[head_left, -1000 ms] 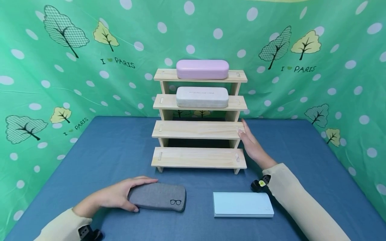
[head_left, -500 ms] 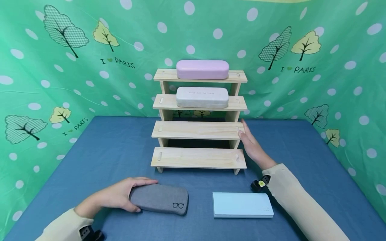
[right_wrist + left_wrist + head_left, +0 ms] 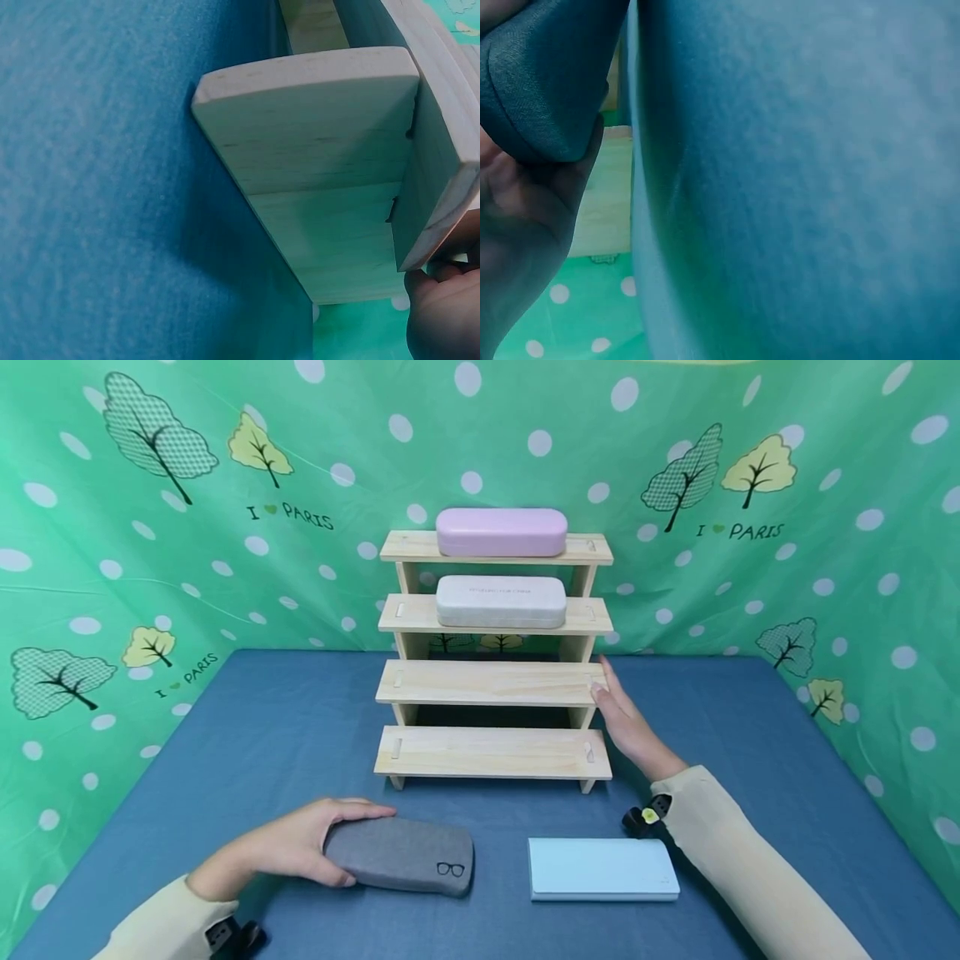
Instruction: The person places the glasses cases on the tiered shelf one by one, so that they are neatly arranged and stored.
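Half-curled, the left hand [image 3: 300, 847] grips a gray case [image 3: 405, 857] at lower left and the right hand [image 3: 633, 731] a shelf [image 3: 491, 683] at center

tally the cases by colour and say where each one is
Lilac case: 1, on the top shelf
White case: 1, on the second shelf down
Grey case: 1, gripped by the left hand
Light blue case: 1, lying on the blue cloth
Total: 4 cases
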The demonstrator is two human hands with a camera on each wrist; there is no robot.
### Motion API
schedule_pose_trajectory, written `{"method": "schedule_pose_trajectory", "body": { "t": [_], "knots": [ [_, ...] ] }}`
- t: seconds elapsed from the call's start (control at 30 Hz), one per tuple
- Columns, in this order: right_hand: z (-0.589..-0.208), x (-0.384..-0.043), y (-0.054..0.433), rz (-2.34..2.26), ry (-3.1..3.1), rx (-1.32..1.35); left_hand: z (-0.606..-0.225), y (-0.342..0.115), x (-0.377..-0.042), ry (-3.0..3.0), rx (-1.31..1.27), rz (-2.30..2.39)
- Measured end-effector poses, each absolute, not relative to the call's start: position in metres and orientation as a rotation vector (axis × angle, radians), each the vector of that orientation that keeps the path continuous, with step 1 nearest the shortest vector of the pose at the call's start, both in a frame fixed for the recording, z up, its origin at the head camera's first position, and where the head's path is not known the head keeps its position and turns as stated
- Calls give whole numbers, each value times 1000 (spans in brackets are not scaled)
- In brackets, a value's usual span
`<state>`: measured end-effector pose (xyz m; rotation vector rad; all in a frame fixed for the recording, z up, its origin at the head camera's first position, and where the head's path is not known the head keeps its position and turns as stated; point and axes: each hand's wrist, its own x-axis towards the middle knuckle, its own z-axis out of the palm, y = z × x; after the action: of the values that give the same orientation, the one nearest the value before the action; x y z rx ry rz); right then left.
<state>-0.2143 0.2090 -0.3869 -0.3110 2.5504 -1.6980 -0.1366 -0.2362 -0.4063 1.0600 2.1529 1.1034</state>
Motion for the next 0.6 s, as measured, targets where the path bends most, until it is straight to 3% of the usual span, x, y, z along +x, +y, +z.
{"method": "schedule_pose_trajectory", "body": {
  "t": [0.6],
  "knots": [
    [-391,-215,211,-1705,2568,-322,-389,-228,-154,2247,1192,1168]
  ]
}}
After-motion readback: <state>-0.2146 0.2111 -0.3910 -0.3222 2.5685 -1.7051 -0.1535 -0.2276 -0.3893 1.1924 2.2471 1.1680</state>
